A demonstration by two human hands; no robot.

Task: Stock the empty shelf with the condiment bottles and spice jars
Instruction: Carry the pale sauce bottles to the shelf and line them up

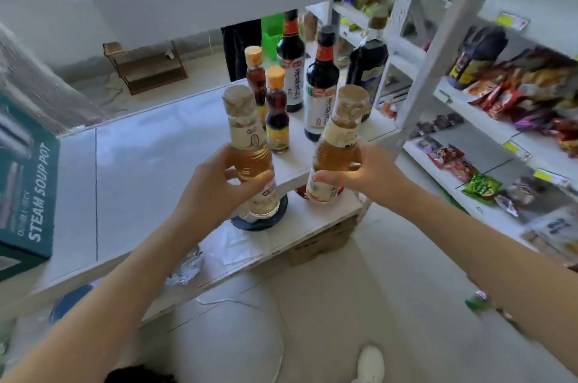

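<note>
My left hand grips an amber bottle with a tan cap, held over the front of the white shelf. My right hand grips a second amber bottle of the same kind, tilted slightly left. Behind them on the shelf stand two small dark bottles with orange caps, two tall dark soy-sauce bottles with white labels and a wider dark bottle. A dark round lid shows below the left bottle.
A teal "Steam Soup Pot" box stands at the shelf's left end. A stocked snack rack rises on the right behind a white upright post. A cardboard box sits under the shelf. A wooden step lies on the far floor.
</note>
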